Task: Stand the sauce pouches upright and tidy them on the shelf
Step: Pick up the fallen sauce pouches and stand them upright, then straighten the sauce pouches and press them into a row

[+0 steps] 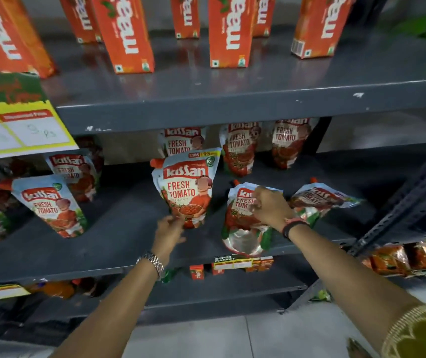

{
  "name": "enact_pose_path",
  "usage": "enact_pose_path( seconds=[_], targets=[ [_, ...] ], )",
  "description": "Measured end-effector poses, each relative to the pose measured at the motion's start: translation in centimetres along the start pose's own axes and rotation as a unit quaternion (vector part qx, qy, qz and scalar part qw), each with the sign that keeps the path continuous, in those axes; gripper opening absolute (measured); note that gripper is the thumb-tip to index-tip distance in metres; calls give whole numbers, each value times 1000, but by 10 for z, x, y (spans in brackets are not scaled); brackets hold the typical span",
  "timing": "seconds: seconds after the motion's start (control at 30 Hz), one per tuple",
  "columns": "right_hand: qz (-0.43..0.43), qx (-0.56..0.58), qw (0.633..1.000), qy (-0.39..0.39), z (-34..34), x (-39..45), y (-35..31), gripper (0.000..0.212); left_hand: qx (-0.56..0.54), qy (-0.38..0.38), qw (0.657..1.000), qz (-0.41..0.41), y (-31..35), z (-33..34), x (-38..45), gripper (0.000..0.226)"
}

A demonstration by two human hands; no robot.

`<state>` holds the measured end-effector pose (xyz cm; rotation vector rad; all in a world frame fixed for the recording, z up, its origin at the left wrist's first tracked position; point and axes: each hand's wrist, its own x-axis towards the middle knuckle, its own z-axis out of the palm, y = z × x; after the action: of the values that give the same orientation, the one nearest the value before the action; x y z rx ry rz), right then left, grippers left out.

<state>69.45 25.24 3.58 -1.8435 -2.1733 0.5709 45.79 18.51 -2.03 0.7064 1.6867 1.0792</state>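
Observation:
Red-and-white tomato sauce pouches fill the grey middle shelf. One pouch stands upright at the centre; my left hand touches its bottom edge with the fingertips. To its right a pouch lies flat, bottom toward me, and my right hand is closed on its upper part. Another pouch lies flat further right. More pouches stand behind and at the left.
Tall orange cartons stand on the upper shelf. A yellow price card hangs at the left. Small orange boxes sit on the lower shelf. A metal rack upright and orange packets are at the right.

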Motion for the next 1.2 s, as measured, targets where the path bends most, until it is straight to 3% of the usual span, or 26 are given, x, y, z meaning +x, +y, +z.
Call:
enact_pose_path(
  seconds=[0.1, 0.2, 0.27, 0.4, 0.5, 0.6, 0.77, 0.93, 1.07, 1.2],
  targets=[
    [83, -87, 991, -56, -11, -14, 18, 32, 10, -74, 995, -66, -6, 27, -12, 24],
    [136, -55, 980, -136, -7, -19, 23, 45, 37, -106, 991, -70, 2, 53, -8, 36],
    [200, 69, 968, -137, 0, -18, 25, 44, 61, -135, 985, -91, 11, 71, -2, 43],
    [288, 360, 879, -120, 19, -18, 31, 33, 174, -132, 976, -27, 21, 92, 2, 43],
    [271, 451, 848, -63, 20, -24, 34, 17, 206, -144, 967, 37, 24, 92, 1, 28],
    [221, 403, 888, -22, 18, -24, 38, 13, 204, -148, 961, 112, 19, 88, -3, 18],
    [100, 315, 938, 108, -2, -13, 34, 19, 88, -129, 971, 181, 30, 91, -12, 18],
    [86, 432, 874, 205, -14, 5, 22, 42, -1, -116, 974, 194, 56, 111, 5, 12],
    [108, 476, 849, 203, -14, 20, 19, 41, -15, -99, 976, 196, 58, 128, 21, 35],
    [116, 453, 873, 141, -10, 24, 25, 39, 4, -65, 984, 166, 42, 133, 29, 37]
  ],
)
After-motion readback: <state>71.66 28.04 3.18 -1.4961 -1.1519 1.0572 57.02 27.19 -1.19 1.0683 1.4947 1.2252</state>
